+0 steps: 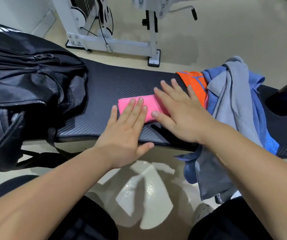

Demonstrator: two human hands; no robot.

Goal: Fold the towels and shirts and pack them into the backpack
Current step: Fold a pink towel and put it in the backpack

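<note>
Pink towel [149, 103] half hidden under 2 flat hands.

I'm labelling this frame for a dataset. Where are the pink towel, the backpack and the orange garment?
pink towel [150, 102]: head view, uncovered middle of its top.
backpack [26, 80]: head view, black front fabric.
orange garment [185, 77]: head view, upper left of the cloth.

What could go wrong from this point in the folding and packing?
The pink towel lies folded under the flat left hand and right hand; lifting it loosely may let the fold spring open. The clothes pile hangs over the near edge of the bench beside the right forearm, so pulling that arm back might drag it to the floor.
</note>
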